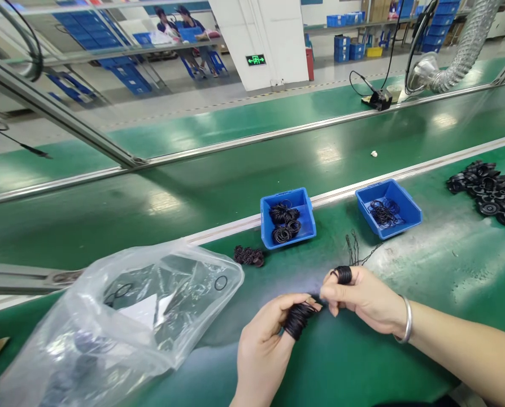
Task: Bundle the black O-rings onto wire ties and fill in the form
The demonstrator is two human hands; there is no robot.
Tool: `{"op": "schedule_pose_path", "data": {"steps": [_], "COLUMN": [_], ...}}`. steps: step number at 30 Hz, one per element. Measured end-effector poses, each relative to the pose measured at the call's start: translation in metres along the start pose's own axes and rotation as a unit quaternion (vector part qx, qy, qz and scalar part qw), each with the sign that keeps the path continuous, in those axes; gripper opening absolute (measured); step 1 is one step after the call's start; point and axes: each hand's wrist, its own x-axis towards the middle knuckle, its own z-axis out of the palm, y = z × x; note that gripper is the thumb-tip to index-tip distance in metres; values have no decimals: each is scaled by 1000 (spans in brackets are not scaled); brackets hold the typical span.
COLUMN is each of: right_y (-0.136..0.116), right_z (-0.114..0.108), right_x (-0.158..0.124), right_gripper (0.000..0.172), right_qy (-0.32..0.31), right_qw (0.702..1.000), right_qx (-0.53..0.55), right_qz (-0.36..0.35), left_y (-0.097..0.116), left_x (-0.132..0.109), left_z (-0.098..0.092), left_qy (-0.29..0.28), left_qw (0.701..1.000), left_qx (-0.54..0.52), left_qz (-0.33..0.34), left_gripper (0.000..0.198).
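My left hand (pixel 265 345) is closed around a bundle of thin black rubber rings (pixel 298 319) stacked on one finger. My right hand (pixel 362 299) pinches the end of that bundle with thumb and fingertips. A second stack of black rings (pixel 343 275) sits on my right index finger. A silver bracelet (pixel 406 321) circles my right wrist. Both hands hover just above the green bench surface (pixel 341 362).
A clear plastic bag (pixel 125 322) holding a few rings lies at the left. Two blue bins (pixel 288 217) (pixel 388 208) contain black rings. A small ring pile (pixel 249 256) and black parts (pixel 492 192) rest on the bench. People sit far back.
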Motion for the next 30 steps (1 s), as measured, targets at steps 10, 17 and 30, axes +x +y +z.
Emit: {"op": "schedule_pose_path", "data": {"steps": [10, 17, 30], "right_y": [8, 2, -2], "right_z": [4, 2, -4], "right_x": [-2, -2, 4], "right_gripper": [33, 35, 32], "right_qy": [1, -32, -11], "right_qw": [994, 999, 996], "right_qx": [-110, -36, 86], "right_qz": [-25, 16, 36], "left_y": [3, 5, -3], "left_x": [4, 6, 8], "left_z": [-7, -10, -8], "left_qy": [-34, -40, -18], "left_qw": [983, 989, 1000], "left_qx": [145, 97, 3], "left_qz": [106, 100, 0], "left_gripper": [18, 17, 21]}}
